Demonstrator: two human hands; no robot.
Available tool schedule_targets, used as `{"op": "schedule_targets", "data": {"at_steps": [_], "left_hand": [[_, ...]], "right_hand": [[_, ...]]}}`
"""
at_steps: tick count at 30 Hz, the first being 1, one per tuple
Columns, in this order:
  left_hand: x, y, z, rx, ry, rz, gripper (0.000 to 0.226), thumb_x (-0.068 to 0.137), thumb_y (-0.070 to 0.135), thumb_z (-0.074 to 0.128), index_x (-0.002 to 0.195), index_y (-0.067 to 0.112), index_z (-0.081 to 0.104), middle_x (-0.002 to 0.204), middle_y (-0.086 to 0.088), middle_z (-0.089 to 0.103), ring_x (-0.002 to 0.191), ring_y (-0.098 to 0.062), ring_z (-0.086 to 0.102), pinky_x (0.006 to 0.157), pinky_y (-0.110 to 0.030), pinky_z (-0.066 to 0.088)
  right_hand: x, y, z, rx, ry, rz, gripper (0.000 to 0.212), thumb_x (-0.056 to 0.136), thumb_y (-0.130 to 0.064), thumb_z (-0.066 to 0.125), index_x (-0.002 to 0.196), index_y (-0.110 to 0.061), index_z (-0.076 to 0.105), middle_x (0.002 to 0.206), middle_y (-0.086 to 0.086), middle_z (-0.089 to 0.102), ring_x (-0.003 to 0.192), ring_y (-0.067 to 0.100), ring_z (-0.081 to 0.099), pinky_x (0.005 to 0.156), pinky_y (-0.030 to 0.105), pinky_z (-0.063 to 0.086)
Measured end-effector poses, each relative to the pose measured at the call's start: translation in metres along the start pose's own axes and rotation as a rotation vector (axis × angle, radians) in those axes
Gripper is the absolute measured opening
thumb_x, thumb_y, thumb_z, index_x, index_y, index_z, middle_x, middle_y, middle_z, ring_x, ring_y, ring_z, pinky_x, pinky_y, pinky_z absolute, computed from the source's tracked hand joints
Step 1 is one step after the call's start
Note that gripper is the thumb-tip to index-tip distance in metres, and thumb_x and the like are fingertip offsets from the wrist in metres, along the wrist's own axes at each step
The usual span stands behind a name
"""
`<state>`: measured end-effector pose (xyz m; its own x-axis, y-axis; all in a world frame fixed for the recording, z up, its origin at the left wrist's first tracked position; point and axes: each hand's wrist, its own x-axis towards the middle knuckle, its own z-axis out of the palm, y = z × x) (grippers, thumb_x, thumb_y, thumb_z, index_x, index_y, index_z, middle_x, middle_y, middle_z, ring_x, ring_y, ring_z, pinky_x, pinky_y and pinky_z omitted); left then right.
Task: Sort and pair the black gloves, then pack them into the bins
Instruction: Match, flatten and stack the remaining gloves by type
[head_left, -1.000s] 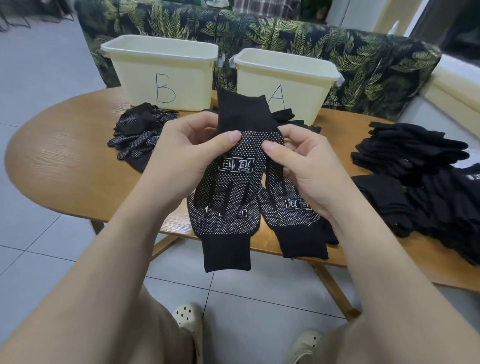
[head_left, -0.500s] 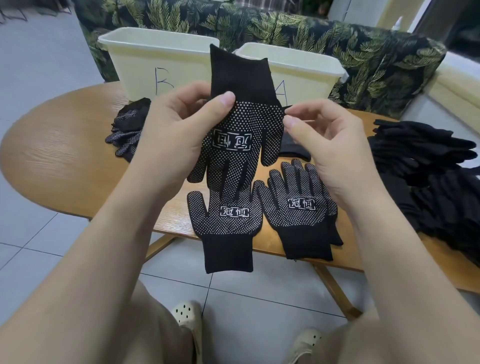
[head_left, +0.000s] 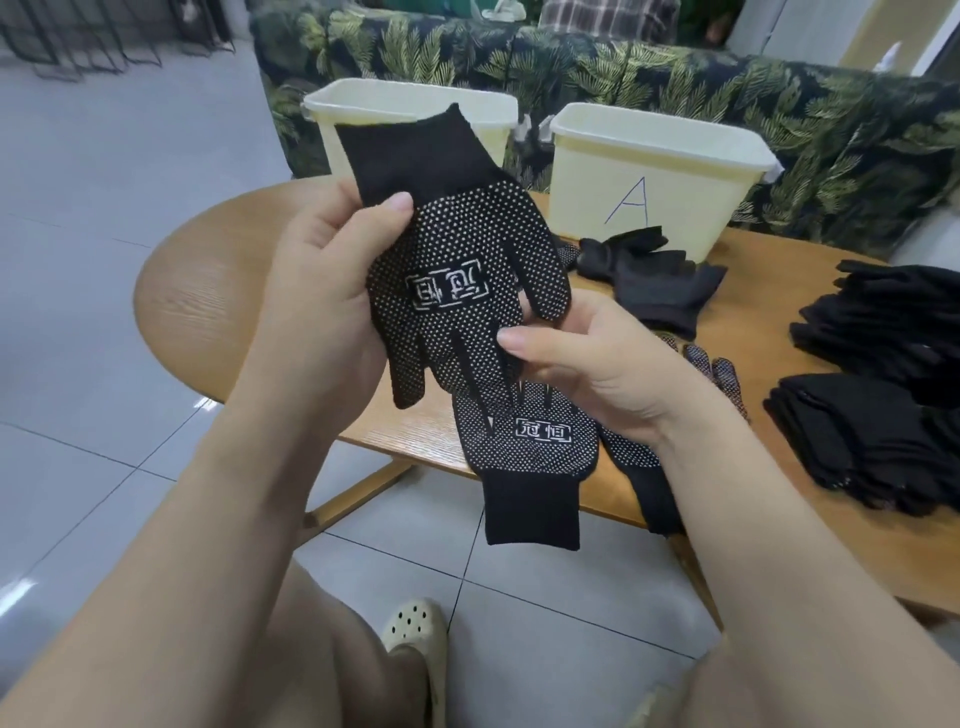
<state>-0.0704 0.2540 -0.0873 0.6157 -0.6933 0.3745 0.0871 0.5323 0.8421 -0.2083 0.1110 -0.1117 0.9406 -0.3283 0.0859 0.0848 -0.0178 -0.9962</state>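
A black dotted glove (head_left: 457, 280) hangs upside down above the table edge, cuff up and fingers down, its white-dotted palm and printed label facing the camera. The left hand (head_left: 322, 291) grips it at the cuff end, thumb pressed on the dotted face just below the cuff and the other fingers curled behind. The right hand (head_left: 597, 364) pinches the glove's finger end, thumb tip on the dotted front, remaining fingers tucked behind near the glove's thumb.

Directly below the right thumb, a second dotted glove (head_left: 530, 457) lies palm up on the wooden table (head_left: 208, 291), its cuff overhanging the near edge. A third dotted glove (head_left: 644, 467) lies beside it, mostly hidden under the right wrist.

Beyond the right hand's knuckles sits a loose heap of plain black gloves (head_left: 654, 280), and behind it bin A (head_left: 654, 176). Another cream bin (head_left: 405, 109) stands behind the raised cuff, its label covered. Right of the right hand, stacked black gloves (head_left: 883, 384) fill the table's end.
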Motion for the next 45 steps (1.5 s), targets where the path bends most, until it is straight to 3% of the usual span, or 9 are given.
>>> {"op": "schedule_targets", "data": {"at_steps": [3,11,17,23,27,32,35,40,45], "left_hand": [[-0.001,0.005,-0.014,-0.011,-0.03,-0.065,0.049,0.096,0.013,0.052,0.138,-0.01,0.05,0.132,-0.03,0.059,0.125,-0.043,0.058,0.111,-0.053,0.044],[-0.002,0.004,-0.036,0.217,0.011,-0.22,0.038,0.082,0.015,0.072,0.119,0.005,0.069,0.109,-0.009,0.076,0.097,-0.022,0.073,0.075,-0.033,0.059],[-0.002,0.012,-0.052,0.251,-0.118,-0.356,0.037,0.086,0.022,0.066,0.114,-0.001,0.072,0.112,-0.016,0.075,0.096,-0.026,0.072,0.077,-0.04,0.062],[-0.005,0.01,-0.059,0.103,-0.263,-0.614,0.04,0.079,0.026,0.066,0.112,0.004,0.073,0.117,-0.019,0.073,0.107,-0.037,0.071,0.089,-0.046,0.06],[-0.006,0.005,-0.058,0.345,-0.386,-0.636,0.018,0.08,0.021,0.078,0.079,0.004,0.072,0.08,-0.01,0.073,0.07,-0.022,0.07,0.062,-0.026,0.055],[-0.009,0.0,-0.063,0.496,-0.424,-0.731,0.037,0.079,0.028,0.085,0.1,-0.001,0.077,0.107,-0.021,0.076,0.106,-0.045,0.07,0.105,-0.056,0.049],[-0.01,-0.006,-0.058,0.535,-0.38,-0.751,0.033,0.081,0.026,0.08,0.104,0.003,0.078,0.106,-0.017,0.077,0.105,-0.04,0.072,0.104,-0.054,0.052],[-0.011,-0.011,-0.063,0.599,-0.341,-0.67,0.019,0.091,0.02,0.074,0.105,0.009,0.078,0.105,-0.012,0.078,0.101,-0.035,0.074,0.102,-0.055,0.053],[-0.008,-0.014,-0.074,0.594,-0.251,-0.622,0.017,0.094,0.018,0.07,0.108,0.009,0.076,0.105,-0.01,0.078,0.1,-0.032,0.075,0.1,-0.052,0.055]], "right_hand": [[0.003,0.0,0.002,0.095,-0.013,0.015,0.026,0.09,-0.004,0.064,0.117,-0.003,0.065,0.111,0.007,0.075,0.101,0.02,0.072,0.088,0.033,0.06],[0.008,0.005,0.002,0.124,-0.033,0.088,0.032,0.086,-0.005,0.055,0.117,-0.005,0.064,0.113,0.012,0.073,0.103,0.027,0.071,0.093,0.045,0.058],[0.009,0.008,-0.005,0.117,-0.033,0.125,0.063,0.069,-0.01,0.064,0.125,0.015,0.051,0.117,0.023,0.065,0.108,0.04,0.064,0.098,0.056,0.051],[0.01,0.01,-0.008,0.106,-0.147,0.197,0.064,0.073,-0.007,0.058,0.132,0.016,0.047,0.128,0.043,0.052,0.112,0.045,0.057,0.102,0.061,0.043],[0.01,0.009,-0.006,-0.005,-0.147,0.292,0.025,0.08,-0.003,0.058,0.104,0.004,0.058,0.1,0.022,0.069,0.087,0.029,0.07,0.074,0.039,0.059],[0.009,0.009,-0.004,-0.083,-0.178,0.331,0.01,0.088,-0.011,0.072,0.087,-0.012,0.061,0.087,0.013,0.073,0.077,0.022,0.071,0.063,0.027,0.057],[0.01,0.008,-0.005,-0.116,-0.202,0.381,0.015,0.085,-0.018,0.075,0.095,-0.013,0.066,0.094,0.018,0.074,0.082,0.027,0.072,0.067,0.03,0.058],[0.007,0.004,-0.008,-0.251,-0.29,0.456,0.022,0.09,-0.03,0.069,0.092,-0.009,0.072,0.071,0.009,0.063,0.038,0.008,0.046,0.038,0.018,0.034],[0.008,0.001,-0.017,-0.383,-0.224,0.421,0.015,0.089,-0.018,0.075,0.08,-0.008,0.068,0.057,0.004,0.043,0.044,0.011,0.028,0.044,0.023,0.02]]}}
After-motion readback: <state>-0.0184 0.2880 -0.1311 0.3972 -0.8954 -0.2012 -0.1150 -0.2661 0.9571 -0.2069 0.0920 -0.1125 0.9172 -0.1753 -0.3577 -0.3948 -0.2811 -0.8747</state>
